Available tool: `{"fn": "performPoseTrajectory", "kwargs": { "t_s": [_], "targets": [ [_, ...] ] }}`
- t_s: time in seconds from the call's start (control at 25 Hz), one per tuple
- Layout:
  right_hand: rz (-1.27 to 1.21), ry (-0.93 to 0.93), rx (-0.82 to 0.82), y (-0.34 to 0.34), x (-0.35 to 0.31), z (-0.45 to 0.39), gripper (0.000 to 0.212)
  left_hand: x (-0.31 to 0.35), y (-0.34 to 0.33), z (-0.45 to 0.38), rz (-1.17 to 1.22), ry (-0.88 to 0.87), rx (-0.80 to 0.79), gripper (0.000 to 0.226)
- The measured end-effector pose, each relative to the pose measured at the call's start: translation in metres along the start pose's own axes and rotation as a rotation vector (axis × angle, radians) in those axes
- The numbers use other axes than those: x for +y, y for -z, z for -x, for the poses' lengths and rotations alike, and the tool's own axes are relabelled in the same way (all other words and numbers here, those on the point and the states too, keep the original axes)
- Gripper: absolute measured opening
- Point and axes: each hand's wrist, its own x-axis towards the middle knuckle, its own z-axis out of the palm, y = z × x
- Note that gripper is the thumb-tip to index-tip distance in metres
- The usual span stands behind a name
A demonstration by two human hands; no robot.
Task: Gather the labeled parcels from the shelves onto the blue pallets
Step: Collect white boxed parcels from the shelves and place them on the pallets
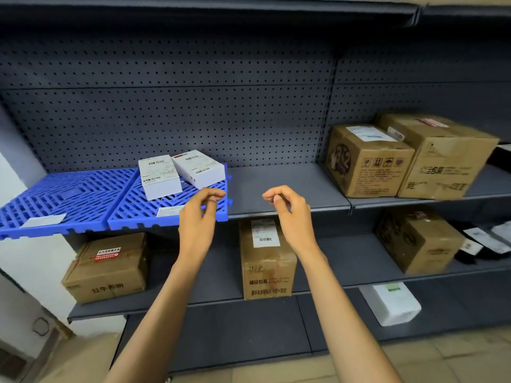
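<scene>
parcels: two white labeled boxes (182, 172) sitting on the right blue pallet (168, 200), touching each other
my left grip (197, 214): empty, fingers curled loose, just in front of the pallet
my right grip (289, 211): same, empty, over bare shelf (276, 186)
rest: brown boxes (367, 161) off right

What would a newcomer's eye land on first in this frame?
The bright blue pallets on the left of the middle shelf, with two white labeled parcels resting on the right one. Next, the empty left hand and right hand, raised mid-frame with fingers loosely curled. Then the two brown cartons side by side at the right of the same shelf.
</scene>
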Motion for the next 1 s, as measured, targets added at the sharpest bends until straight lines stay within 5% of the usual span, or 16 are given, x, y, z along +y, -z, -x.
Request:
{"fn": "performPoseTrajectory", "kwargs": {
  "t_s": [0.4,1.0],
  "targets": [
    [0.064,-0.126,0.174,0.146,0.047,0.024,0.027,0.05,-0.142,0.024,0.051,-0.092,-0.213,0.026],
    [-0.029,-0.313,0.478,0.429,0.113,0.113,0.026,0.156,-0.426,0.141,0.358,0.032,-0.618,0.036]
  ]
}}
